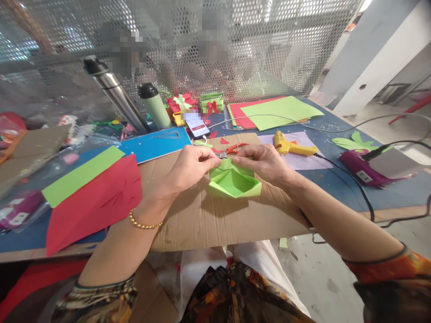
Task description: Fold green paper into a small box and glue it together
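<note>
A folded green paper box [235, 185] is held just above the cardboard sheet [188, 220], its open pocket facing me. My left hand [193, 166] pinches the upper left edge of the paper between thumb and fingers. On the upper right edge, my right hand [262, 162] grips the same paper with its thumb on the near side. Right behind the paper lie red-handled scissors [236, 147], partly hidden by my hands. A yellow glue gun [294, 147] rests on a pale purple sheet [311, 165] to the right of my right hand.
Red paper [97, 202] and a green strip [84, 175] lie at left. Behind stand a steel flask [117, 96], a green bottle [155, 107], a phone [195, 125] and stacked coloured sheets [283, 112]. A purple power strip [363, 168] and cables sit at right. A perforated metal screen [249, 54] rises behind.
</note>
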